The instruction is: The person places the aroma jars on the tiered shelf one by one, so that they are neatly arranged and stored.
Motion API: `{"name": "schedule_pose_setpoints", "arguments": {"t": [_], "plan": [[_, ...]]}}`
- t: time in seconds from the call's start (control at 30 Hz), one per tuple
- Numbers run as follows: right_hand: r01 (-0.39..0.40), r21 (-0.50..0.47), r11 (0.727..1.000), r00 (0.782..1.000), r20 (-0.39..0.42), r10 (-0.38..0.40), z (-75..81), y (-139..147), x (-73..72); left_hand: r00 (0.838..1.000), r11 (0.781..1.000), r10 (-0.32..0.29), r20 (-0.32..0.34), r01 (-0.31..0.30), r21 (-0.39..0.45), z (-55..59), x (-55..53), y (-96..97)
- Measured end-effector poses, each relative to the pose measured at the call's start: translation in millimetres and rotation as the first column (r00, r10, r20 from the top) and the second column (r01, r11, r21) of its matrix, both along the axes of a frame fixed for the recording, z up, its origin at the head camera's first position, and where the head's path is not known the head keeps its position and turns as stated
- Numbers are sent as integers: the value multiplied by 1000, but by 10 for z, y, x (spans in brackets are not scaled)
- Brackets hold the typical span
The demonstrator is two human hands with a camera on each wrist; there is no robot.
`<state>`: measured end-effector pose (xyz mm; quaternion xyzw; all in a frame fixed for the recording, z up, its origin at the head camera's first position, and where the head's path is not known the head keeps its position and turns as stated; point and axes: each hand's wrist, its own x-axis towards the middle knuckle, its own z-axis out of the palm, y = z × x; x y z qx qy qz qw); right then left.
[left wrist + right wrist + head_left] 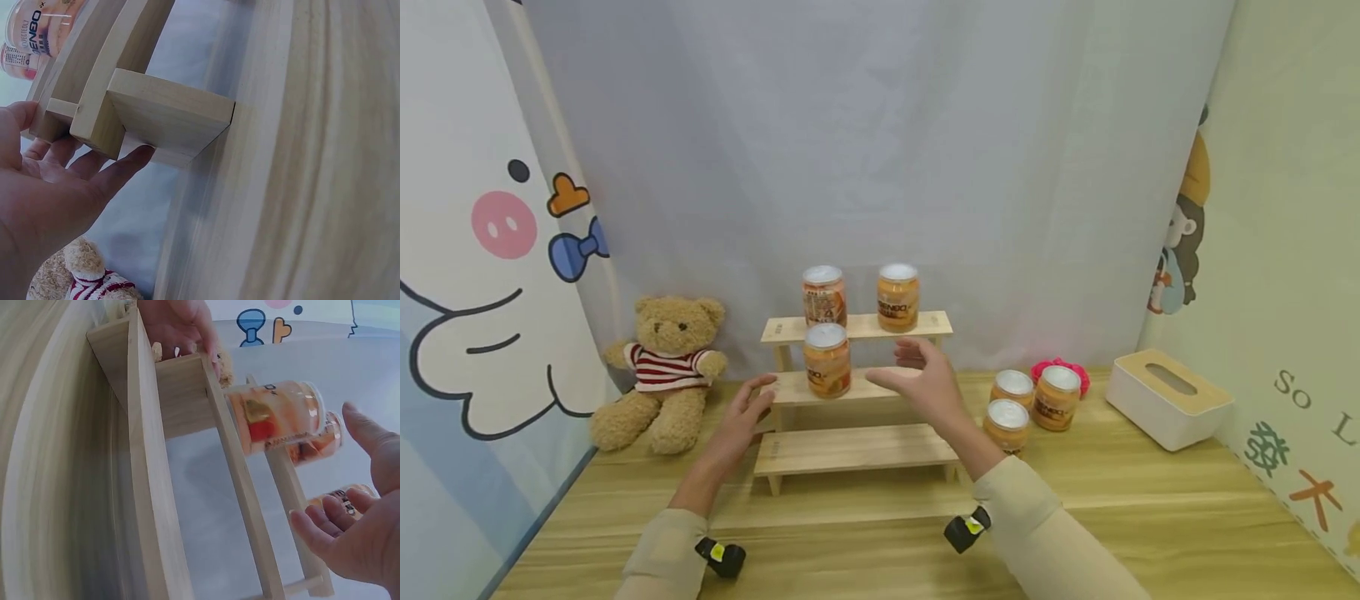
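A three-step wooden shelf [857,450] stands on the table. On its middle step sits a jar [827,367] with an orange label and pale lid, left of centre. Two similar jars, a left one [824,298] and a right one [898,300], stand on the top step. My left hand [56,181] is at the shelf's left end, its extended fingers resting against the wood and its thumb by the middle step's edge. To the right of the middle-step jar, my right hand [925,383] is spread with nothing in it, fingers apart from the jar.
Several more jars [1056,400] stand on the table right of the shelf, with a pink fluffy object [1078,377] behind them. A tissue box [1168,398] is farther right. At the left sits a teddy bear [672,367] in a striped top. A grey curtain [880,150] hangs behind.
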<state>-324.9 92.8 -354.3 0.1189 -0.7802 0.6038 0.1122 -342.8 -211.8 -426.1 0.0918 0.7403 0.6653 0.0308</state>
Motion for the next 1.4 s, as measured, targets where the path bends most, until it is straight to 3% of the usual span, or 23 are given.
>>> {"name": "schedule_pose_setpoints", "arguments": {"t": [0.2, 0.4, 0.73, 0.93, 1.13, 1.4], "plan": [[1, 73, 997, 999, -35, 2, -102, 424, 163, 1000, 1000, -4, 8, 4, -2, 3, 9, 12], [79, 157, 984, 992, -109, -62, -191, 800, 288, 1000, 1000, -6, 12, 6, 5, 0, 24, -7], [157, 259, 953, 986, -91, -137, -240, 1299, 236, 1000, 1000, 4, 5, -4, 7, -5, 20, -7], [97, 296, 950, 995, -7, -99, -316, 1493, 244, 1000, 1000, -5, 3, 5, 11, 2, 11, -15], [18, 205, 979, 997, 67, -32, -413, 1540, 253, 1000, 1000, -11, -1, 11, 12, 16, 14, -19], [-23, 169, 985, 999, 39, 16, -503, 1607, 256, 1000, 1000, -3, -1, 3, 9, 5, 17, -7]]}}
